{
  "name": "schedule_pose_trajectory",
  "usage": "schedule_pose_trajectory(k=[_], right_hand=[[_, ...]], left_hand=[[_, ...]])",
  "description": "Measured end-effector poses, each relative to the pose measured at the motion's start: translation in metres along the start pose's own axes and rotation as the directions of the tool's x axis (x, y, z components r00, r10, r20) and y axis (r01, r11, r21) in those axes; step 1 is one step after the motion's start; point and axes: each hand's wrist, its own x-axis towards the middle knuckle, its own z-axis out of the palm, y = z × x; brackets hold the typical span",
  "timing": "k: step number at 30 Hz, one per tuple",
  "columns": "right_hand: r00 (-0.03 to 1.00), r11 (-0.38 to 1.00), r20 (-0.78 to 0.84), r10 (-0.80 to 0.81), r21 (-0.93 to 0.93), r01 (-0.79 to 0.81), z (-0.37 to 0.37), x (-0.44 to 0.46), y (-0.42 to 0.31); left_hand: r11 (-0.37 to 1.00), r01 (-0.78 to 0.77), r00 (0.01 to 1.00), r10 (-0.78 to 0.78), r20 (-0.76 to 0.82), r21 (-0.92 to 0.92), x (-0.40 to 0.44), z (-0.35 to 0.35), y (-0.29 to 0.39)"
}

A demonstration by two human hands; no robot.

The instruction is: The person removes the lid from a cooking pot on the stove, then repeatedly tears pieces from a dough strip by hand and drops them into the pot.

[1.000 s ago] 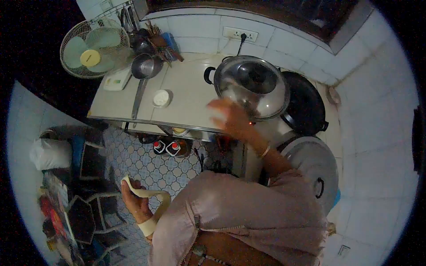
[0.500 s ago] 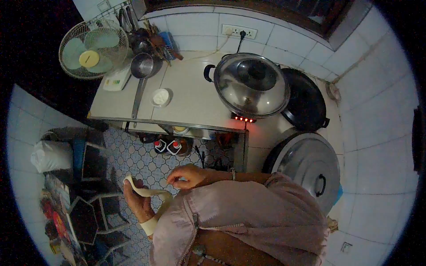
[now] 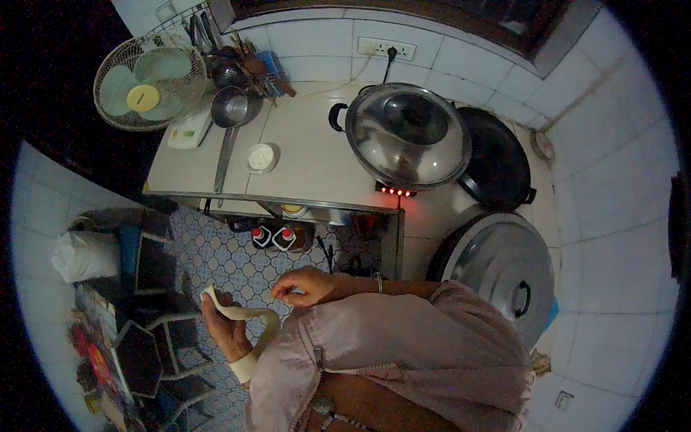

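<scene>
At the lower left, my left hand (image 3: 227, 327) has its fingers bent against a pale, flat, flexible strip (image 3: 248, 314). The strip loops from the fingertips over towards my sleeve, and a pale band also circles the wrist. Close to its right, in front of my torso, my right hand (image 3: 306, 286) is curled with nothing visible in it. A domed metal lid covers a wok (image 3: 407, 137) on the counter, above a row of lit red lights. A small white bowl (image 3: 260, 158) holds something white.
On the counter (image 3: 309, 165) are a long-handled pan (image 3: 232, 108), a white scale (image 3: 188, 132) and a black pan (image 3: 497, 158). A large lidded pot (image 3: 500, 277) stands at the right. A fan (image 3: 144, 93) is upper left; red-capped bottles (image 3: 286, 237) are below.
My right hand has come down and left from beside the wok to near my left hand, uncovering the red lights. My left hand has hardly moved.
</scene>
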Motion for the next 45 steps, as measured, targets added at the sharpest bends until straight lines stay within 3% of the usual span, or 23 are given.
schedule_pose_trajectory(k=[2, 6, 8, 11, 15, 17, 21, 23, 36, 41, 45], right_hand=[[1.0, 1.0, -0.006, -0.008, 0.005, 0.008, 0.0, 0.0, -0.001], [1.0, 1.0, -0.013, 0.012, 0.0, -0.012, 0.001, 0.0, -0.001], [1.0, 1.0, -0.008, 0.017, -0.008, -0.017, 0.001, 0.0, -0.001], [1.0, 1.0, 0.008, 0.029, 0.007, -0.029, 0.001, 0.001, -0.002], [0.998, 0.999, 0.043, 0.04, -0.005, -0.04, -0.001, 0.001, -0.008], [0.996, 0.998, 0.065, 0.058, -0.017, -0.057, -0.001, 0.002, -0.008], [0.996, 0.999, 0.078, 0.052, -0.001, -0.052, 0.0, 0.002, -0.008], [0.995, 0.999, 0.081, 0.053, -0.005, -0.052, 0.0, 0.0, -0.009], [0.992, 0.998, 0.111, 0.066, 0.013, -0.068, 0.003, 0.001, -0.003], [0.993, 0.998, 0.098, 0.063, 0.002, -0.064, 0.004, 0.001, -0.005], [0.991, 0.996, 0.093, 0.091, 0.015, -0.092, 0.003, 0.0, -0.011]], left_hand=[[0.999, -0.001, 0.997, -0.002, -0.08, -0.035, 0.002, 0.0, -0.002], [0.999, 0.008, 0.998, -0.011, -0.055, -0.048, 0.008, -0.01, -0.004], [0.997, 0.026, 0.995, -0.019, 0.099, -0.068, 0.014, -0.02, -0.006], [0.998, 0.003, 1.0, -0.004, -0.012, -0.059, 0.002, -0.003, -0.002], [0.999, 0.003, 1.0, -0.002, 0.019, -0.047, 0.004, -0.008, -0.002], [0.999, 0.005, 0.998, -0.007, -0.054, -0.04, -0.001, -0.002, 0.0], [0.999, -0.005, 0.998, 0.001, -0.06, -0.052, 0.0, -0.007, 0.0], [0.998, 0.008, 1.0, -0.007, 0.011, -0.064, -0.001, -0.011, -0.001], [0.999, -0.034, 0.999, 0.034, -0.01, -0.019, -0.006, -0.008, -0.001], [0.997, 0.019, 0.999, -0.015, 0.051, -0.071, 0.001, -0.019, -0.003], [0.999, 0.002, 1.0, -0.002, 0.008, -0.042, -0.005, -0.01, 0.001]])
